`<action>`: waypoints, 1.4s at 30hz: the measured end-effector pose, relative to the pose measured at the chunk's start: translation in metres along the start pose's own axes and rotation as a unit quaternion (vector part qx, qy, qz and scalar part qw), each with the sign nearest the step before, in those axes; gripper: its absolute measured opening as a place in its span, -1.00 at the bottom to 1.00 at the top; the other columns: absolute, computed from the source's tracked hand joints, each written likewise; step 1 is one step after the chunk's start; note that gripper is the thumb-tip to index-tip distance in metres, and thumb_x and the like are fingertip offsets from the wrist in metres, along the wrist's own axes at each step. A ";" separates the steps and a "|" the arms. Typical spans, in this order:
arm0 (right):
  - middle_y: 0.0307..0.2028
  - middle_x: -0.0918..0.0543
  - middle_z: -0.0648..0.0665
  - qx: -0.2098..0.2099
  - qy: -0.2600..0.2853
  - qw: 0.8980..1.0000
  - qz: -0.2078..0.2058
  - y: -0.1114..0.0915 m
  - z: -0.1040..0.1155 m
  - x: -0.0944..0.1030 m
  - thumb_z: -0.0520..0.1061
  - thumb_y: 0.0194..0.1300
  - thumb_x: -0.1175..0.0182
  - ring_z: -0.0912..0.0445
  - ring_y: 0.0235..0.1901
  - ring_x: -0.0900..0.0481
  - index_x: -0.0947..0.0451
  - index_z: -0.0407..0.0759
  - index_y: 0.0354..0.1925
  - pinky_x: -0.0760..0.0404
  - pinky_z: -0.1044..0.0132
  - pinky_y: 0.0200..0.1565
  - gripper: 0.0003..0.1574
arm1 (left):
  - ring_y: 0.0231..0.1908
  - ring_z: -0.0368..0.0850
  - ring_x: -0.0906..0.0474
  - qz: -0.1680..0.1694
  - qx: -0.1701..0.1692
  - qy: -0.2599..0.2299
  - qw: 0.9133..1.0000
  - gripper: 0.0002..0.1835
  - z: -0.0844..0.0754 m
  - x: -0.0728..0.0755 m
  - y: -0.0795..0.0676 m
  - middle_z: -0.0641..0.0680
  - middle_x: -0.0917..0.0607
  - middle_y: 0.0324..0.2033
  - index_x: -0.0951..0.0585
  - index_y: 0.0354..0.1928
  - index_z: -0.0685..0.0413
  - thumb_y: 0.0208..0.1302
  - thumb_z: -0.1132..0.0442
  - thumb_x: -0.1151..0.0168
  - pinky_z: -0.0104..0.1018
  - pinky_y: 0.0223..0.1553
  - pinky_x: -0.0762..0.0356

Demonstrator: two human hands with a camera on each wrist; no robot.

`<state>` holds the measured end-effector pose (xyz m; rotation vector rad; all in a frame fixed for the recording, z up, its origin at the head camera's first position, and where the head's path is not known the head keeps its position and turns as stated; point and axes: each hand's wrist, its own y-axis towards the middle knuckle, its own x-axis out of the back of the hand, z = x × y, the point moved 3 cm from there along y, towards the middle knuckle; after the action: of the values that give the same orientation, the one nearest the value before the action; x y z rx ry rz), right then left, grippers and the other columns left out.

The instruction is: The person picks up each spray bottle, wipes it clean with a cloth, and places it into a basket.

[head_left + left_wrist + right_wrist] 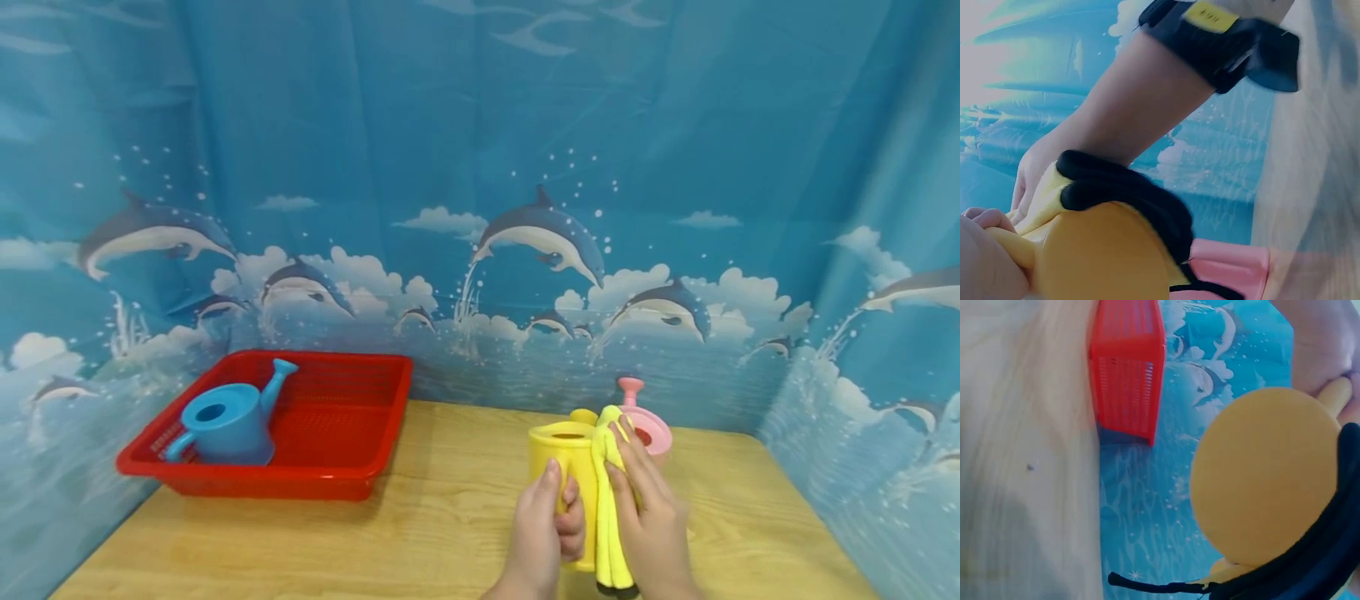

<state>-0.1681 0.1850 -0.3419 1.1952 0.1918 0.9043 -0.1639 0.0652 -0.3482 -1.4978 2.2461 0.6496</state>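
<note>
Fingers (pixel 572 522) of the left hand (pixel 538 525) curl round the handle (pixel 1335 397) of a yellow watering can (pixel 581 458), lifted off the wooden table (pixel 442 500); the right hand (pixel 654 517), fingers fairly straight, presses a black-ended yellow cloth (pixel 609 533) against its side. Just beyond stands a pink watering can (pixel 652 429), and well to the left a red basket (pixel 262 472) holds a blue watering can (pixel 236 433)

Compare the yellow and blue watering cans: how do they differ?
The yellow can is held up by the left hand; the blue can sits in the red basket. The yellow can's handle faces the person; the blue can's sticks out left. A cloth touches the yellow can, none the blue can. Both have top openings.
</note>
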 end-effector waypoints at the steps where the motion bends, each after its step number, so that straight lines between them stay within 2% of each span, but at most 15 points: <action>1: 0.12 -0.43 -0.13 0.012 0.004 1.000 0.002 -0.001 0.001 -0.002 -0.36 0.11 -0.16 0.23 0.17 -0.30 -0.41 -0.14 0.11 -0.22 0.65 0.06 -0.45 | -0.85 -0.34 0.08 -0.003 -0.007 -0.001 1.000 -0.59 -0.002 0.002 0.001 -0.14 -0.07 -0.84 -0.20 -0.56 -0.01 0.42 -0.01 0.42 -0.51 -0.81 0.10; 7: 0.07 -0.48 -0.19 0.081 0.012 0.997 -0.008 -0.008 0.009 -0.012 -0.09 0.25 -0.07 0.17 0.13 -0.37 -0.46 -0.19 0.05 -0.22 0.54 0.12 -0.59 | -0.84 -0.35 0.07 -0.009 -0.049 -0.016 0.999 -0.59 -0.014 0.011 0.005 -0.16 -0.07 -0.83 -0.19 -0.57 -0.02 0.43 0.03 0.46 -0.49 -0.80 0.10; 11: 0.07 -0.48 -0.16 0.092 -0.013 0.996 0.012 -0.012 0.015 -0.017 0.07 0.31 0.08 0.24 0.12 -0.36 -0.46 -0.14 0.06 -0.20 0.59 0.11 -0.52 | -0.84 -0.35 0.07 -0.022 -0.062 -0.025 0.998 -0.59 -0.025 0.017 0.008 -0.16 -0.07 -0.83 -0.18 -0.58 -0.01 0.42 0.01 0.45 -0.48 -0.80 0.11; 15: 0.05 -0.50 -0.16 0.128 -0.018 0.992 0.010 -0.017 0.021 -0.022 0.08 0.32 0.10 0.28 0.10 -0.37 -0.49 -0.14 0.03 -0.19 0.57 0.12 -0.53 | -0.84 -0.34 0.06 -0.038 -0.065 -0.029 0.997 -0.59 -0.037 0.026 0.009 -0.16 -0.08 -0.83 -0.19 -0.58 -0.02 0.41 -0.03 0.42 -0.48 -0.79 0.08; 18: 0.02 -0.52 -0.20 0.169 -0.010 0.986 -0.008 -0.019 0.024 -0.026 0.06 0.31 0.06 0.24 0.07 -0.42 -0.52 -0.19 -0.03 -0.24 0.57 0.10 -0.54 | -0.84 -0.35 0.06 -0.039 -0.073 -0.032 0.996 -0.58 -0.044 0.032 0.010 -0.16 -0.08 -0.83 -0.18 -0.57 -0.01 0.41 -0.04 0.41 -0.49 -0.79 0.07; 21: 0.02 -0.51 -0.22 0.183 -0.008 0.983 -0.012 -0.019 0.026 -0.027 0.06 0.30 0.05 0.23 0.07 -0.43 -0.53 -0.20 -0.04 -0.25 0.60 0.07 -0.54 | -0.84 -0.36 0.06 -0.032 -0.077 -0.037 0.996 -0.58 -0.047 0.035 0.010 -0.17 -0.09 -0.83 -0.18 -0.58 -0.02 0.41 -0.04 0.41 -0.48 -0.78 0.09; 25: 0.02 -0.51 -0.22 0.178 -0.004 0.984 -0.016 -0.018 0.023 -0.024 0.06 0.30 0.05 0.23 0.08 -0.41 -0.53 -0.22 -0.04 -0.25 0.58 0.08 -0.54 | -0.84 -0.35 0.05 -0.008 -0.076 -0.035 0.996 -0.58 -0.045 0.031 0.008 -0.17 -0.08 -0.84 -0.17 -0.59 -0.03 0.41 -0.04 0.43 -0.48 -0.78 0.10; 29: 0.02 -0.52 -0.21 0.158 -0.002 0.987 -0.017 -0.013 0.019 -0.018 0.06 0.31 0.05 0.20 0.08 -0.41 -0.51 -0.23 -0.02 -0.27 0.59 0.06 -0.52 | -0.84 -0.35 0.03 0.011 -0.079 -0.017 0.997 -0.58 -0.039 0.023 0.006 -0.16 -0.08 -0.83 -0.17 -0.58 -0.02 0.42 -0.02 0.45 -0.48 -0.77 0.07; 34: 0.05 -0.49 -0.22 0.118 0.005 0.993 -0.023 -0.008 0.018 -0.008 0.04 0.29 0.02 0.20 0.10 -0.39 -0.48 -0.24 0.02 -0.22 0.51 0.13 -0.53 | -0.83 -0.36 0.01 0.044 -0.068 -0.010 0.997 -0.59 -0.030 0.013 0.002 -0.16 -0.09 -0.82 -0.18 -0.55 -0.01 0.42 -0.02 0.46 -0.45 -0.77 0.11; 38: 0.11 -0.42 -0.25 0.086 0.028 0.996 -0.027 -0.004 0.018 0.001 -0.06 0.29 -0.02 0.15 0.14 -0.35 -0.44 -0.27 0.05 -0.27 0.57 0.07 -0.56 | -0.83 -0.36 0.01 0.072 -0.044 0.002 0.996 -0.58 -0.023 0.006 -0.002 -0.15 -0.10 -0.82 -0.18 -0.55 0.00 0.41 -0.04 0.46 -0.49 -0.77 0.06; 42: 0.11 -0.39 -0.32 0.080 0.066 0.994 -0.039 0.001 0.016 0.008 -0.21 0.25 -0.06 0.06 0.17 -0.32 -0.41 -0.37 0.05 -0.30 0.53 0.07 -0.59 | -0.84 -0.37 0.02 0.101 -0.031 -0.002 0.994 -0.59 -0.018 0.000 -0.007 -0.15 -0.10 -0.81 -0.17 -0.55 0.02 0.43 0.01 0.49 -0.51 -0.78 0.06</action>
<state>-0.1544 0.1791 -0.3320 1.2673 0.4203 0.9127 -0.1584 0.0532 -0.3342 -1.3056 2.4146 0.7880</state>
